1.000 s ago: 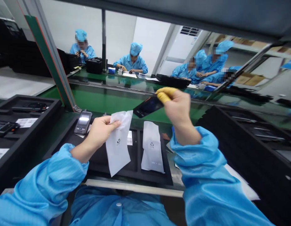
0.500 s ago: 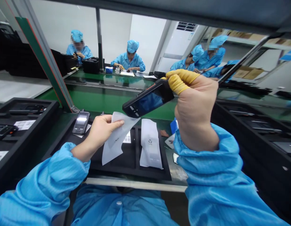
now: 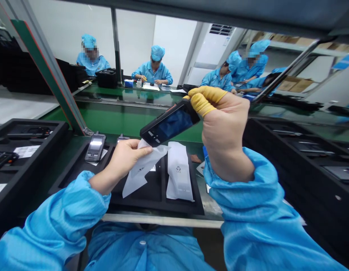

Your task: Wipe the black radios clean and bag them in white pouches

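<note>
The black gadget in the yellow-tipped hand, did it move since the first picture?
Yes. The black gadget has moved left, toward the left hand, judged against the white bag lying in the black tray.

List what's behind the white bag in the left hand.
Behind the white bag, the black tray and a sliver of white paper show. The bag covers the rest, so the paper's extent can't be seen.

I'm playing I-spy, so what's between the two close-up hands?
In the head view, a black handheld terminal, tilted: the right hand grips its upper end, and its lower end is by the white bag in the left hand.
</note>
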### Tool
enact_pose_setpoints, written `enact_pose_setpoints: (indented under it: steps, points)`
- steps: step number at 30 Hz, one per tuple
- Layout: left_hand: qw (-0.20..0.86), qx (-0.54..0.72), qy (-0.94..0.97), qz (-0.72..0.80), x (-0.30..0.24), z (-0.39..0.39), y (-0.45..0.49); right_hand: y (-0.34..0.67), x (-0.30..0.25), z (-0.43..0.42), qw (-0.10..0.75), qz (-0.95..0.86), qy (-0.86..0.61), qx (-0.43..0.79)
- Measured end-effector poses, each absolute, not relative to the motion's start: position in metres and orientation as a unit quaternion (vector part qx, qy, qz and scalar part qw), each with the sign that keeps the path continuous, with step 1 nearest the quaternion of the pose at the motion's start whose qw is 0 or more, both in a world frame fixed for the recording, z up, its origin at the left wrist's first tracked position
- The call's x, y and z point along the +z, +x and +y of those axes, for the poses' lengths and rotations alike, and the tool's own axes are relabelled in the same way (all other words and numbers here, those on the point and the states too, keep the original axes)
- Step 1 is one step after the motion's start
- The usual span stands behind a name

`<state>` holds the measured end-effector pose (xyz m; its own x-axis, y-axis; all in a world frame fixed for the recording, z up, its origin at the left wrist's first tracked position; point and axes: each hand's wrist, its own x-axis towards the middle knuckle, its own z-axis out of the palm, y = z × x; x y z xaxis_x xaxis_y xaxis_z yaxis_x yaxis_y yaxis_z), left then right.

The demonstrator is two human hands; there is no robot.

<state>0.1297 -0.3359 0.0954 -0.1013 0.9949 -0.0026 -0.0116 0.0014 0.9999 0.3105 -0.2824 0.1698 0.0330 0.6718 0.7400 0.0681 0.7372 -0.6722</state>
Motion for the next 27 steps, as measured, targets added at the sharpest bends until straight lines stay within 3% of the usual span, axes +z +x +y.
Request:
enact_pose_setpoints:
  steps: [17, 22, 27]
  points:
    - [0.451, 0.567, 0.453, 0.519, 0.086, -0.334, 0.131, 0.312, 0.164, -0.288, 0.693, -0.614, -0.315, 0.21]
    - [0.465, 0.565, 0.438, 0.522, 0.088, -0.334, 0.132, 0.309, 0.172, -0.302, 0.762, -0.56, -0.269, 0.185]
    - [0.471, 0.564, 0.439, 0.518, 0.086, -0.335, 0.131, 0.313, 0.164, -0.304, 0.714, -0.596, -0.322, 0.179]
